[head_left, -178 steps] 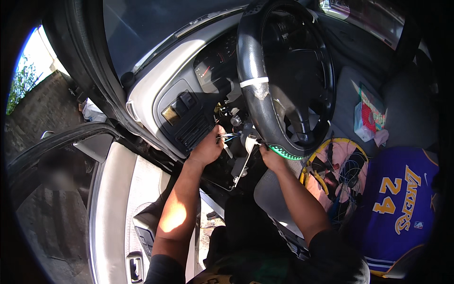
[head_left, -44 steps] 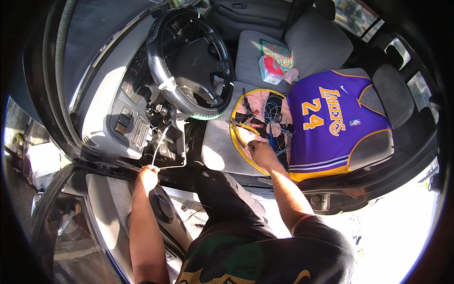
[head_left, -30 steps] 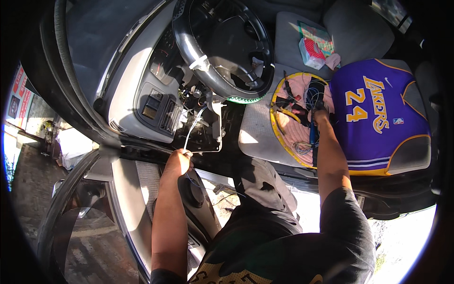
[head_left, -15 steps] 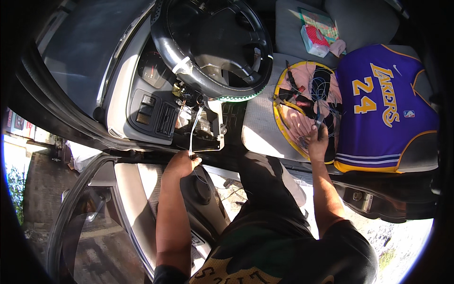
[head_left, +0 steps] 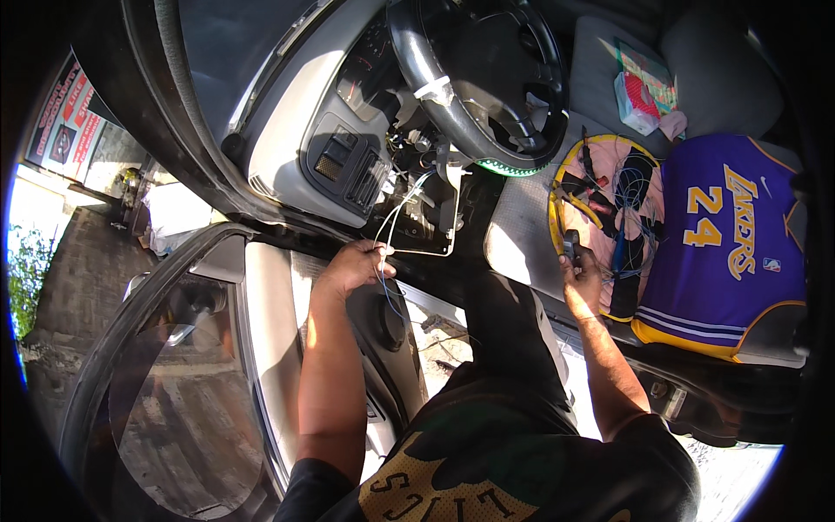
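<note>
Driver's side of a car makes the surroundings: gray dashboard (head_left: 283, 139), black steering wheel (head_left: 487, 74) and light gray seat (head_left: 517, 230), with strong sunlight on some parts. From the gap under the dashboard come thin white and blue wires (head_left: 396, 217). Their long axis runs slantwise, from upper right down to lower left, and ends at the left hand (head_left: 355, 266). This hand is pinching the wires between its fingers, while loose blue ends hang below. One bent pale metal strip (head_left: 455, 209) comes near the same fingers; whether it touches them, I cannot tell.

Right hand (head_left: 584, 280) is well apart from the wires, to their right, at the near edge of the round pink mat (head_left: 554, 213) with yellow rim. Its fingers grasp a small dark roundish object (head_left: 571, 241), perhaps a roll of tape, but the exact kind is not clear. So the wires lie to the left of this object, and the left hand is the nearer one to them. On the mat are yellow-handled pliers (head_left: 581, 204) and coiled wire (head_left: 637, 184). Just beside it, a purple jersey (head_left: 687, 280) covers the seat's backrest.
</note>
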